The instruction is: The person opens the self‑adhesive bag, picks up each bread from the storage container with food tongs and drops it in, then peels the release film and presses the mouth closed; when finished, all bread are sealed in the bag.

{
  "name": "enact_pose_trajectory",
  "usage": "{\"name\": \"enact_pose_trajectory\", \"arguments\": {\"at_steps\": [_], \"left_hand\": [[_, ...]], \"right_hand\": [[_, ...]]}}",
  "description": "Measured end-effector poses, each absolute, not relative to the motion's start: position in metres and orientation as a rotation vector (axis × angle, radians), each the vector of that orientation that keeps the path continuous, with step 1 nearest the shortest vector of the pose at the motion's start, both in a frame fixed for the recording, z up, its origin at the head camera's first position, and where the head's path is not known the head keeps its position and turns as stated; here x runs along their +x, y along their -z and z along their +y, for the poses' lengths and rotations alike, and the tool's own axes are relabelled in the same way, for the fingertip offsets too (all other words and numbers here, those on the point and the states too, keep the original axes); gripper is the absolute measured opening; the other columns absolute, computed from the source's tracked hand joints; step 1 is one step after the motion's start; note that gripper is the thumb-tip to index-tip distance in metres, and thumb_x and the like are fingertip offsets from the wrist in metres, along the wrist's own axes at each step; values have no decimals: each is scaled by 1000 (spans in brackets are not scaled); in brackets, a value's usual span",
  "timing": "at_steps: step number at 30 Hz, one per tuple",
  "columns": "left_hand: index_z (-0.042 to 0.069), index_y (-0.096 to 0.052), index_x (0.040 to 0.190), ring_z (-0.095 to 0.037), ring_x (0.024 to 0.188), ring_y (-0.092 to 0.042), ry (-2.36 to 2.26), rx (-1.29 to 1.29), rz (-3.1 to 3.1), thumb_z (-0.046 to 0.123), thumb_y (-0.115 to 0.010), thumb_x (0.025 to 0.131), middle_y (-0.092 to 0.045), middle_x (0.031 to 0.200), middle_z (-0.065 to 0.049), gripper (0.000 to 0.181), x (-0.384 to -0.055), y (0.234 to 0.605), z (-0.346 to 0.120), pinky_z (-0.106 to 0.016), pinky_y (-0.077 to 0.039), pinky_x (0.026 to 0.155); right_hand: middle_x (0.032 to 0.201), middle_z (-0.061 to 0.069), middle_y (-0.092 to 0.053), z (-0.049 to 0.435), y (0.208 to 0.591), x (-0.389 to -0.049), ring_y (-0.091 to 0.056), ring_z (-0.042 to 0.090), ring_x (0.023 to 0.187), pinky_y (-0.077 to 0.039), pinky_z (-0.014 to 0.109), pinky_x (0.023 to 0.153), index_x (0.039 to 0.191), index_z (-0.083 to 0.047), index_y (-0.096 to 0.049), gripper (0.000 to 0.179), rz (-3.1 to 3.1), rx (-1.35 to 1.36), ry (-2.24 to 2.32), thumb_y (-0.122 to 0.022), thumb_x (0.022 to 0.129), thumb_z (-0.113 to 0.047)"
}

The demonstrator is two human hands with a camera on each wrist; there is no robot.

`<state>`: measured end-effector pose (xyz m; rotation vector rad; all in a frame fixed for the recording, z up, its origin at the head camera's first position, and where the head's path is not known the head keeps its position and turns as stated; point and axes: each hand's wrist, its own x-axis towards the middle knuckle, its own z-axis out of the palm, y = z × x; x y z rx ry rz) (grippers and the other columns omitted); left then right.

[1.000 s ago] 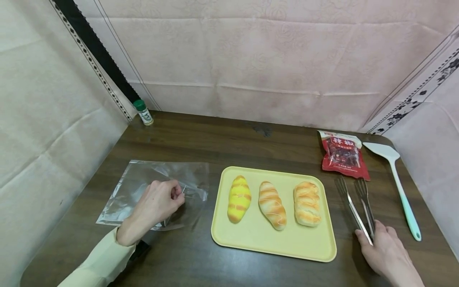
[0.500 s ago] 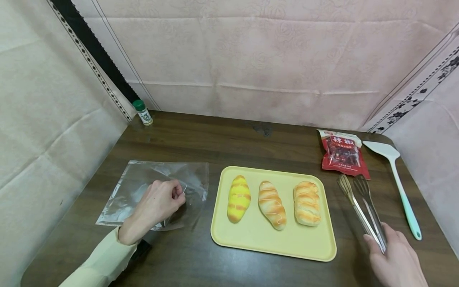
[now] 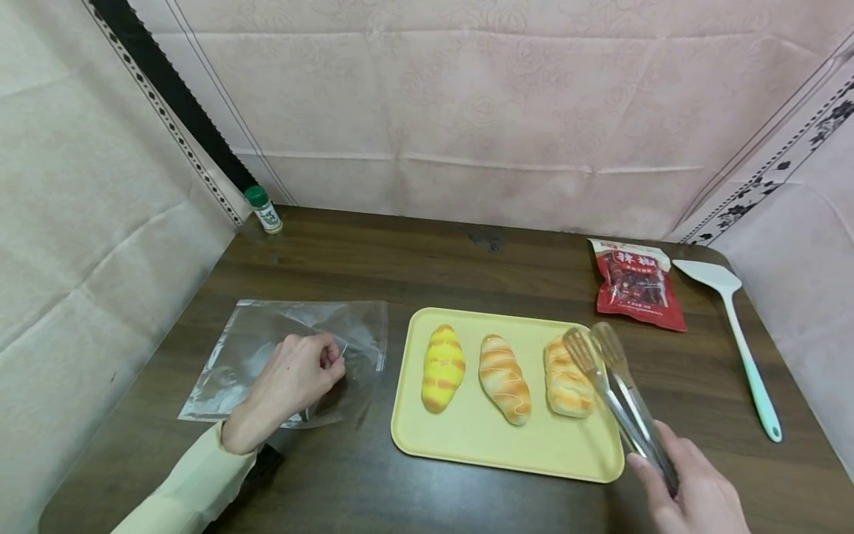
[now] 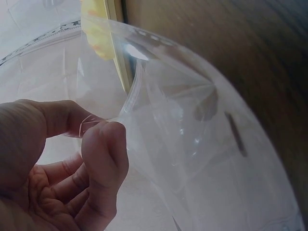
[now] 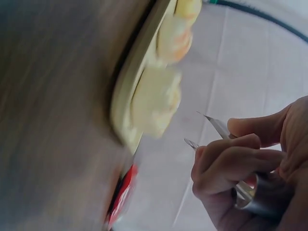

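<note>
My left hand point(image 3: 293, 374) pinches the upper layer of a clear plastic bag point(image 3: 260, 326) between thumb and forefinger; the left wrist view shows the film point(image 4: 168, 125) lifted at its mouth. Metal food tongs point(image 3: 630, 415) with fork-like ends are gripped in my right hand point(image 3: 690, 489), their two arms a little apart. Their tips overlap the right-hand bread roll point(image 3: 565, 386) in the head view. That roll lies on a yellow tray point(image 3: 507, 456), beside a striped brown roll point(image 3: 505, 382) and a yellow roll point(image 3: 443, 371). Nothing is between the tong tips.
A red food packet point(image 3: 637, 289) lies at the back right, next to a spatula point(image 3: 740, 334) with a mint handle. A small green-capped bottle point(image 3: 265, 210) stands in the back left corner. Cloth walls point(image 3: 467, 111) enclose the table point(image 3: 373, 259) on the sides and back.
My right hand has raised the tongs and carried them left, from beside the packet to over the tray's right side. The left hand keeps its pinch on the bag.
</note>
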<state>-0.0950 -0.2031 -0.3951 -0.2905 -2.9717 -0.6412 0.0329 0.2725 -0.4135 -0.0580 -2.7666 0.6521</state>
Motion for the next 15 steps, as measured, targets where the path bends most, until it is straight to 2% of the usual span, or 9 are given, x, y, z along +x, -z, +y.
{"name": "enact_pose_trajectory", "arguments": {"at_steps": [3, 8, 15], "left_hand": [[14, -66, 77, -9, 55, -49, 650, -287, -2976, 4, -69, 88, -59, 63, 5, 15, -95, 395, -203, -27, -41, 55], [13, -65, 77, -10, 55, -48, 661, -277, -2985, 4, -69, 88, -59, 63, 4, 15, -95, 395, -204, -27, -40, 54], [13, -66, 78, -10, 55, -49, 664, -274, -2987, 4, -70, 89, -60, 63, 4, 15, -95, 395, -203, -27, -41, 55]], "right_hand": [[85, 0, -58, 255, 413, 34, -34, -9, 68, -29, 24, 55, 134, 9, -66, 50, -2755, 30, -677, -82, 91, -10], [90, -6, -56, 230, 411, 30, -38, -8, 71, -33, 23, 59, 134, 8, -68, 57, -2808, 161, -714, -89, 83, -8], [94, -11, -55, 201, 405, 27, -42, -5, 74, -39, 22, 65, 146, -6, -64, 56, -3125, 129, -876, -82, 97, -27]]}}
